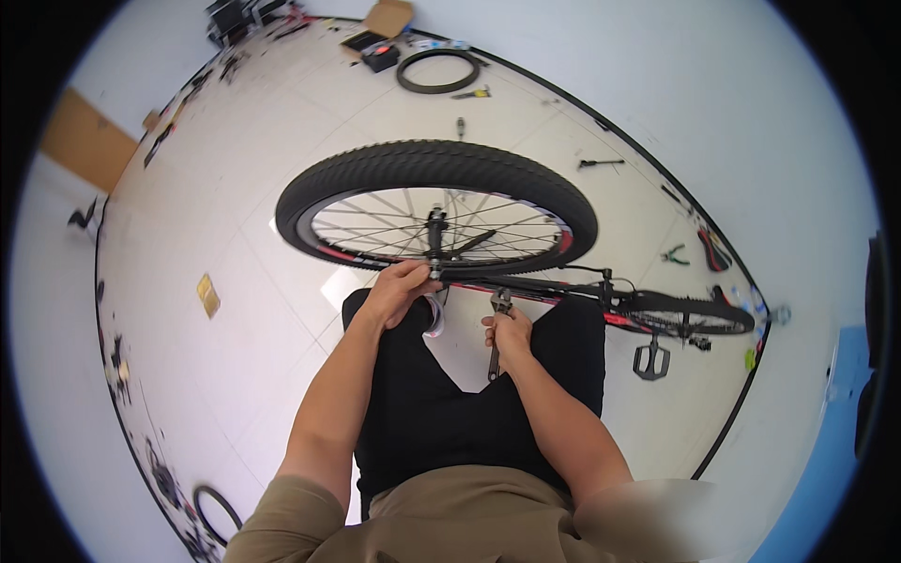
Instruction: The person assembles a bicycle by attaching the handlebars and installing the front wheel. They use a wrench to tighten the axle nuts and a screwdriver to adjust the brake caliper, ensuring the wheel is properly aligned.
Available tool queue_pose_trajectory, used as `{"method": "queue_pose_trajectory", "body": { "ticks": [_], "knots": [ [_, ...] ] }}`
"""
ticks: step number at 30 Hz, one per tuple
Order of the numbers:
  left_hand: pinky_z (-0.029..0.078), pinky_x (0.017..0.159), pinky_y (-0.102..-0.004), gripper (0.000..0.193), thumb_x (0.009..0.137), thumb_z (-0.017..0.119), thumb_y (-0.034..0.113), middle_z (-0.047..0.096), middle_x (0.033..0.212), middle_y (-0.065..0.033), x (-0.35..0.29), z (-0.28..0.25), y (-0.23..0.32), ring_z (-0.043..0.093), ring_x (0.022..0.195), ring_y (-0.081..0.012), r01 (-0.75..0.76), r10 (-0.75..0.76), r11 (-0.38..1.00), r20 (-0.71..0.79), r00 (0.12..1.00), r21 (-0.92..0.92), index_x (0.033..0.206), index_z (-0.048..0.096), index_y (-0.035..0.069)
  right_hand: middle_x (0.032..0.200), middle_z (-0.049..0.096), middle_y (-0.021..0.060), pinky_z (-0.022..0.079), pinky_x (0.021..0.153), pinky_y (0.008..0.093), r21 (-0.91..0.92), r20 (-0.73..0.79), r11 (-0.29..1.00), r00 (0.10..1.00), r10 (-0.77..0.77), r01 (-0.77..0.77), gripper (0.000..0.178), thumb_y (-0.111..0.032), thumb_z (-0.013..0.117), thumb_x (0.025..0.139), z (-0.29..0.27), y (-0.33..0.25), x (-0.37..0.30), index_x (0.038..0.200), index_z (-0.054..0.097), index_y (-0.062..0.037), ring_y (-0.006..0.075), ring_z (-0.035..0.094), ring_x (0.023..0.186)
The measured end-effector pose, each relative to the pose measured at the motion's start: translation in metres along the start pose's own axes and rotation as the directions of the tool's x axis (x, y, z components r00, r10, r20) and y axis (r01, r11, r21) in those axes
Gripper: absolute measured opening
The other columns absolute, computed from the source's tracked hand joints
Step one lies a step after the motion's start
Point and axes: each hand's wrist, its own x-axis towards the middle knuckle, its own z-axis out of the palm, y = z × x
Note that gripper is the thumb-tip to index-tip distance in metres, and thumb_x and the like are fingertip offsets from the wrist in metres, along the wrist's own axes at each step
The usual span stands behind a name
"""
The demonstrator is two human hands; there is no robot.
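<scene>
A bicycle wheel with a knobbly black tire (436, 161) stands in front of me, joined to a black and red bicycle frame (526, 284) that reaches off to the right. My left hand (394, 293) is closed, its thumb and fingers pinching the near axle end (435, 271) below the hub (435, 230). Just what small part lies under those fingertips is partly hidden. In my right hand (510, 335) an adjustable wrench (495, 363) is held by its handle, jaws upward, close to the frame and apart from the axle.
A pedal (651, 358) and the other wheel (723, 314) lie to the right. Farther off on the floor are a loose tire (438, 72), a hammer (474, 94), pliers (674, 254), a saddle (715, 251) and an open cardboard box (387, 19). A yellowish packet (207, 295) lies at left.
</scene>
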Motion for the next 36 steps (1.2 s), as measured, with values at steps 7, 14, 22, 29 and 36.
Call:
{"method": "queue_pose_trajectory", "body": {
  "ticks": [7,14,22,29,36],
  "knots": [
    [0.058,0.086,-0.0327,0.037,0.095,0.07,0.018,0.064,0.11,-0.0108,0.002,-0.007,-0.004,0.07,0.093,-0.0229,-0.011,0.008,0.997,-0.039,0.999,-0.074,0.122,0.059,-0.005,0.082,0.061,0.0096,0.033,0.043,0.0251,0.011,-0.001,0.998,0.998,-0.062,0.062,0.01,-0.009,0.05,0.093,0.006,0.002,-0.006,0.1,0.05,-0.0023,0.0076,0.043,0.051],
    [0.058,0.091,-0.0345,0.033,0.097,0.065,0.015,0.065,0.112,-0.0142,0.003,-0.008,-0.001,0.069,0.098,-0.0273,0.025,-0.021,0.99,0.033,0.999,-0.137,0.123,0.059,-0.005,0.086,0.065,0.0095,0.036,0.048,0.0248,0.095,0.21,0.961,0.939,-0.274,0.259,0.028,-0.011,0.05,0.096,0.007,-0.013,-0.03,0.118,0.059,0.0029,0.0073,0.047,0.056],
    [0.058,0.089,-0.0341,0.033,0.097,0.065,0.014,0.065,0.113,-0.0143,0.005,-0.001,-0.001,0.07,0.097,-0.0277,0.025,-0.023,0.992,0.016,1.0,-0.12,0.123,0.058,-0.005,0.09,0.064,0.0046,0.038,0.053,0.0222,-0.045,0.27,0.871,0.845,-0.461,0.489,0.037,-0.004,0.06,0.094,0.017,-0.027,-0.044,0.13,0.058,0.004,0.0064,0.047,0.06],
    [0.059,0.088,-0.0371,0.034,0.095,0.068,0.014,0.064,0.11,-0.0139,0.004,-0.001,0.0,0.071,0.096,-0.0298,0.015,-0.011,0.985,0.026,1.0,-0.172,0.121,0.058,-0.005,0.069,0.054,-0.0021,0.031,0.045,0.022,-0.098,0.187,0.944,0.937,-0.294,0.316,0.015,-0.005,0.069,0.086,0.039,-0.043,-0.059,0.099,0.066,0.001,0.0049,0.044,0.05],
    [0.058,0.088,-0.0358,0.025,0.093,0.07,0.011,0.061,0.104,-0.0075,0.007,-0.002,-0.003,0.069,0.093,-0.0251,-0.011,0.018,0.981,0.035,0.999,-0.194,0.113,0.061,0.001,0.065,0.054,-0.0034,0.035,0.047,0.0228,-0.085,0.126,0.921,0.921,-0.368,0.379,0.012,-0.01,0.076,0.081,0.071,-0.03,-0.039,0.086,0.069,-0.001,0.0055,0.046,0.051]
  ]
}}
